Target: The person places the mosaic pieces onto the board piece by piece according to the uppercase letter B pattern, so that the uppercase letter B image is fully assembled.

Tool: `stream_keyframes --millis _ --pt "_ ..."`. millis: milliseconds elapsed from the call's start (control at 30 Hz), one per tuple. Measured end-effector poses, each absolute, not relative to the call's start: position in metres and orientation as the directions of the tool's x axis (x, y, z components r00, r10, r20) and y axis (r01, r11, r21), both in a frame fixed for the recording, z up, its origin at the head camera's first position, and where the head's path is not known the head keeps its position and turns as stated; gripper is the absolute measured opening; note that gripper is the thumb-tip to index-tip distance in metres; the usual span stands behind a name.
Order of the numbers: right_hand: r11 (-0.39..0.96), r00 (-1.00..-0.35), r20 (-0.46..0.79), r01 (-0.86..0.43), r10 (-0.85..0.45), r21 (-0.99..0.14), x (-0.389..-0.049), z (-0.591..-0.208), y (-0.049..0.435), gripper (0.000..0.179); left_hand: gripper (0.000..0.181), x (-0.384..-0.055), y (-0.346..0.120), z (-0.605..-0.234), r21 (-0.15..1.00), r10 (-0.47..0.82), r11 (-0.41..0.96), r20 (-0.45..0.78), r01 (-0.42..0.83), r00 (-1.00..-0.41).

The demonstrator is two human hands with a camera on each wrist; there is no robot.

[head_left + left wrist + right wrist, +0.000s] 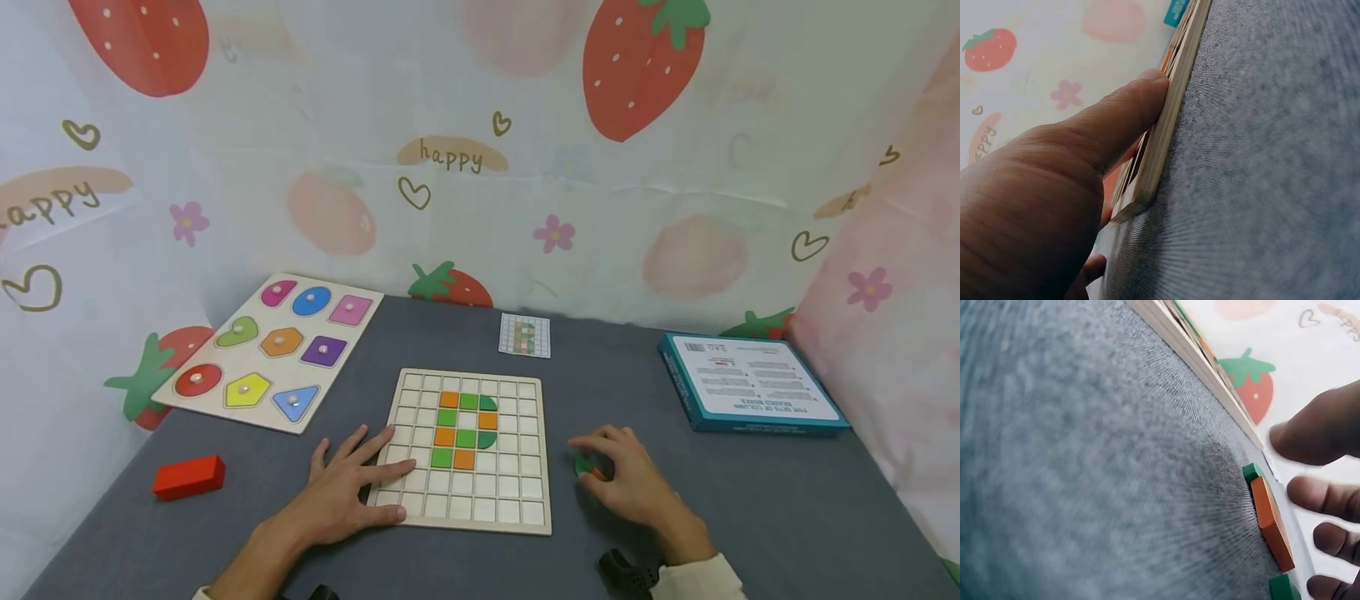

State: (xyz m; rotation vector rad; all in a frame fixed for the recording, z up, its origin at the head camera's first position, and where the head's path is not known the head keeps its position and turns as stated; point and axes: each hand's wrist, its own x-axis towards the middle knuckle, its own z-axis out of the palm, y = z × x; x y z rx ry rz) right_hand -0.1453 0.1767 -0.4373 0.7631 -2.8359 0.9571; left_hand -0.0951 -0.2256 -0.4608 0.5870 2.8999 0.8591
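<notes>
A square wooden grid board (480, 527) lies flat on the grey table, with orange, green and dark green rounded tiles in its upper-middle cells. My left hand (341, 492) rests along its left side, fingers spread over the cells. In the left wrist view the left thumb (1125, 109) touches the board's edge. Right of the board, my right hand (630, 475) hovers over loose pieces, its fingers loosely bent. The right wrist view has an orange tile (1271, 522) between two green pieces, one green piece (1250, 472) nearer the board; the fingertips appear apart from them.
A pegged shape puzzle (287, 372) lies at the left, with a red block (189, 477) in front of it. Behind the board is a small pattern card (525, 335). A teal box (753, 383) lies at the right. A strawberry-printed curtain (480, 225) hangs along the back.
</notes>
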Motion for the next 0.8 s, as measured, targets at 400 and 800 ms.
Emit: stream_keyframes --millis 400,800 --pt "0.773 -0.904 0.148 -0.422 -0.402 -0.474 -0.1505 -0.4461 0.1733 0.030 0.063 -0.0946 -0.2263 -0.4599 0.539 0.379 0.765 0.067 0.353 -0.923" --pt "0.793 -0.921 0.134 -0.383 -0.365 -0.473 -0.1513 -0.4464 0.1695 0.029 0.064 -0.0947 -0.2259 -0.4608 0.543 0.382 0.762 0.065 0.354 -0.922"
